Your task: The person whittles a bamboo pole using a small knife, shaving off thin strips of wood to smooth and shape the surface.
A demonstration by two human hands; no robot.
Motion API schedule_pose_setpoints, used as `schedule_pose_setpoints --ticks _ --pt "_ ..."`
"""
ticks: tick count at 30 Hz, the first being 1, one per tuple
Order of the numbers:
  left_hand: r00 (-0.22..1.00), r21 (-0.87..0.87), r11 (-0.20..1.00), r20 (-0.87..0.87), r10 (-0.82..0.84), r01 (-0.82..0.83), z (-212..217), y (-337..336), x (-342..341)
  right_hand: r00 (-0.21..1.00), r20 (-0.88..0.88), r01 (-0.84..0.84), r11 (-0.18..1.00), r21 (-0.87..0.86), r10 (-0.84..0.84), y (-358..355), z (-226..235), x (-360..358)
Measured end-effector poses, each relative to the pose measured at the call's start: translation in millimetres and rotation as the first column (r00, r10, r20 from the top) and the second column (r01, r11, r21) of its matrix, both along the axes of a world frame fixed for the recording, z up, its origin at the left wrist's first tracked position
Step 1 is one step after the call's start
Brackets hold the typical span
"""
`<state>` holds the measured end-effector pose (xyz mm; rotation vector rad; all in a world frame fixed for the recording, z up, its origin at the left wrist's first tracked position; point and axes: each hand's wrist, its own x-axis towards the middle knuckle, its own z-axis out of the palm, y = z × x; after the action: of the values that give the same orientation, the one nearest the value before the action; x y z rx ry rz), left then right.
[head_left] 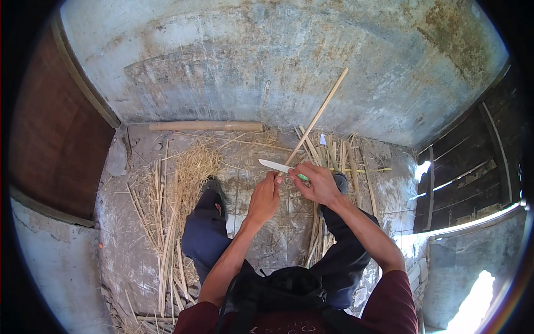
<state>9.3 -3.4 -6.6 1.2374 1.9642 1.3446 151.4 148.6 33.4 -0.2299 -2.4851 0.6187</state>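
A knife (pixel 274 165) with a pale blade and a green handle is gripped in my right hand (pixel 317 183), its tip pointing left. The blade lies across a long, thin bamboo strip (pixel 321 111), close to the strip's lower end. My left hand (pixel 266 197) is closed around that lower end, just beneath the blade. From there the strip slants up and to the right, toward the wall. Both hands are close together, above the floor between my legs; the fingers hide the strip's lower tip.
Wood shavings (pixel 197 164) and long bamboo strips (pixel 167 239) lie along my left. More strips (pixel 347 153) are spread on the right near my foot. A bamboo pole (pixel 206 126) rests at the foot of the stained wall (pixel 222 67). Dark boards (pixel 467 172) stand at the right.
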Motion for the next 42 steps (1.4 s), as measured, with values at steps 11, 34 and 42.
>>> schedule_pose_setpoints --ticks 11,34,42 --pt "0.999 -0.01 1.0 -0.03 -0.012 0.012 -7.2 2.0 -0.3 0.999 0.043 0.016 0.998 0.068 -0.019 1.9 4.6 5.6" --pt "1.0 -0.004 1.0 0.02 -0.024 0.024 -22.2 -3.7 -5.6 0.999 -0.035 0.029 0.999 0.046 -0.028 5.2 -3.1 2.0" --pt "0.999 -0.008 0.999 0.011 -0.046 0.046 -12.8 -7.2 -3.5 1.0 0.026 0.002 1.0 0.031 -0.003 -5.1 -6.5 2.3"
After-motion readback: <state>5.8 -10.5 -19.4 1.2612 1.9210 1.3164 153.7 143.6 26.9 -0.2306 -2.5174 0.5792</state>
